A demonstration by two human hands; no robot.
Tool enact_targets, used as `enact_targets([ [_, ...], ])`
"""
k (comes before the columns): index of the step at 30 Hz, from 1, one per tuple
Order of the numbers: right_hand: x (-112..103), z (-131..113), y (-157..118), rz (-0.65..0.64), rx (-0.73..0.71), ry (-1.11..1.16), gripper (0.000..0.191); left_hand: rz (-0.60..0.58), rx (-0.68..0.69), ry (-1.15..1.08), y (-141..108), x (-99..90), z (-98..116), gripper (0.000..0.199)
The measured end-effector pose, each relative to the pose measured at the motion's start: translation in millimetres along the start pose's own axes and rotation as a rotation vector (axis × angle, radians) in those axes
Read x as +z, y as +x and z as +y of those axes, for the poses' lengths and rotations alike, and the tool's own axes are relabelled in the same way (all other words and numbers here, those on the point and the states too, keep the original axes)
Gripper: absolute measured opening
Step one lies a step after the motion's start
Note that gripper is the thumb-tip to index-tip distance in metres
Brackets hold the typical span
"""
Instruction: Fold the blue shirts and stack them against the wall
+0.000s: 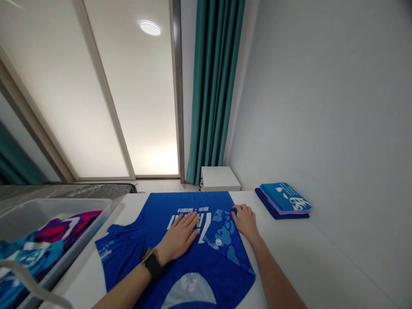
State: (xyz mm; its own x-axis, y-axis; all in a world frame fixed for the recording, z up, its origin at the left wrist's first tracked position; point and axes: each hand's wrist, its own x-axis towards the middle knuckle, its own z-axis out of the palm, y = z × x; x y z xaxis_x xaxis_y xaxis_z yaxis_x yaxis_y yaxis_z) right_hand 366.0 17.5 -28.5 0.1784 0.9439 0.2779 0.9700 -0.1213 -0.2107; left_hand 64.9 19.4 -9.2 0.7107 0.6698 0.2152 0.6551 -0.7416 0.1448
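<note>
A blue T-shirt (154, 223) with white lettering lies spread on the white table, its collar opening towards me. Its right side is turned inward, so a patterned lighter-blue sleeve (223, 236) lies over the front. My left hand (180, 236), with a dark watch on the wrist, rests flat on the lettering, fingers stretched out. At the folded right edge is my right hand (246, 219), its fingers bent and closed on the fabric by the sleeve. The other sleeve (112, 246) stays spread out to the left.
A translucent plastic bin (106, 214) at the left holds crumpled colourful clothes (41, 249). Folded garments (285, 199) are stacked on the table (283, 253) near the right wall. Beyond the table stand a small white cabinet (220, 177) and a green curtain (214, 94).
</note>
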Motion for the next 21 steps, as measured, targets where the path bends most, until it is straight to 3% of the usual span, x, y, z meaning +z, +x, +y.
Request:
enact_targets([
  [5,-1,-1,0,-0.004,0.008,-0.003,0.026,-0.032,0.134,-0.044,-11,-12.5,6,0.050],
  [10,0,2,2,-0.003,0.037,0.081,0.027,-0.109,0.140,-0.071,-11,-11.9,6,0.050],
  [15,-4,5,1,0.026,0.044,0.098,0.032,-0.065,0.158,-0.091,-12,-6.8,2,0.050],
  [18,-14,-10,-9,0.034,-0.047,-0.008,0.036,-0.065,0.150,-0.092,-13,-6.8,3,0.050],
  [21,-21,-39,-26,0.031,-0.198,-0.081,0.045,-0.063,0.147,-0.088,-13,-7.7,4,0.049],
])
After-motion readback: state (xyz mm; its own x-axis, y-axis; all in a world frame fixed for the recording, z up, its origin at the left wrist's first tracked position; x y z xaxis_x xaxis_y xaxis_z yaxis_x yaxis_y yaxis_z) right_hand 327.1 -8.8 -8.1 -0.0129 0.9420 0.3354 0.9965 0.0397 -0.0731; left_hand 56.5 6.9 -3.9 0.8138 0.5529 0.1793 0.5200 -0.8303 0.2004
